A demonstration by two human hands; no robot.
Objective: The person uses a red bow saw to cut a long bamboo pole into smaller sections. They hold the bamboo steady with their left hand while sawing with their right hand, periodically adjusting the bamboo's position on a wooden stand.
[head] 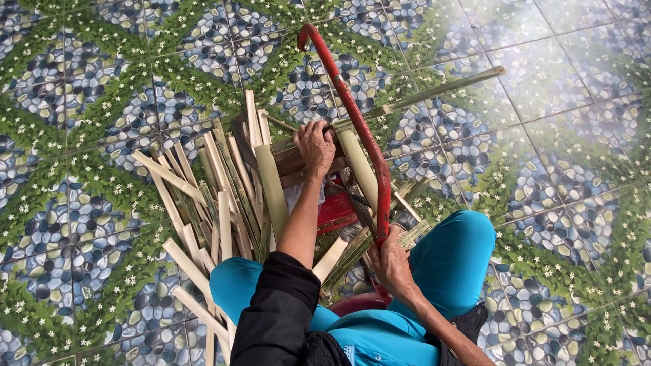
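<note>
My left hand [316, 146] presses down on a green bamboo stalk [434, 91] where it lies across a small wooden block [290, 161]. My right hand [391, 261] is closed around the handle end of a red-framed bow saw [352, 115]. The saw's frame runs from my right hand up past the stalk, beside my left hand. A cut length of the stalk [357, 166] points back toward me under the saw frame. My knees in blue trousers [453, 261] sit on either side.
A heap of split bamboo strips [210, 196] lies to the left of the block, some reaching under my left knee. A low red stool [337, 211] shows beneath the work. The floor is tile with a pebble and leaf pattern [563, 156].
</note>
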